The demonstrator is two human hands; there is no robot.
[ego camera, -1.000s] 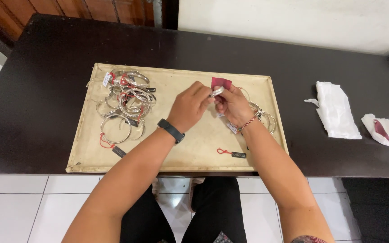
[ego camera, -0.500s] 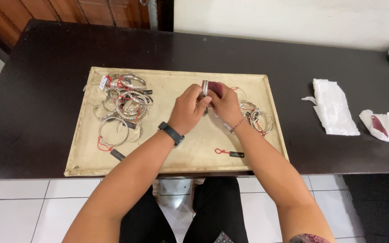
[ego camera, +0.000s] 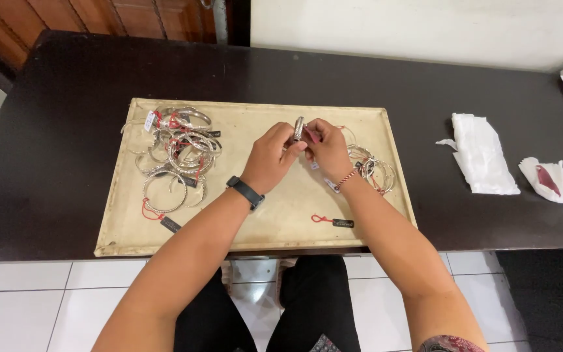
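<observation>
Silver bangle pinched edge-on between left hand and right hand, both grips closed on it, above beige tray centre; bangle pile at 9 o'clock.

black wristwatch, beaded bracelet, black trousers

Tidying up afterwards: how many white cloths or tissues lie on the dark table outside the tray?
2: a flat folded white cloth right of the beige tray, and a smaller crumpled white tissue holding something dark red, further right.
</observation>
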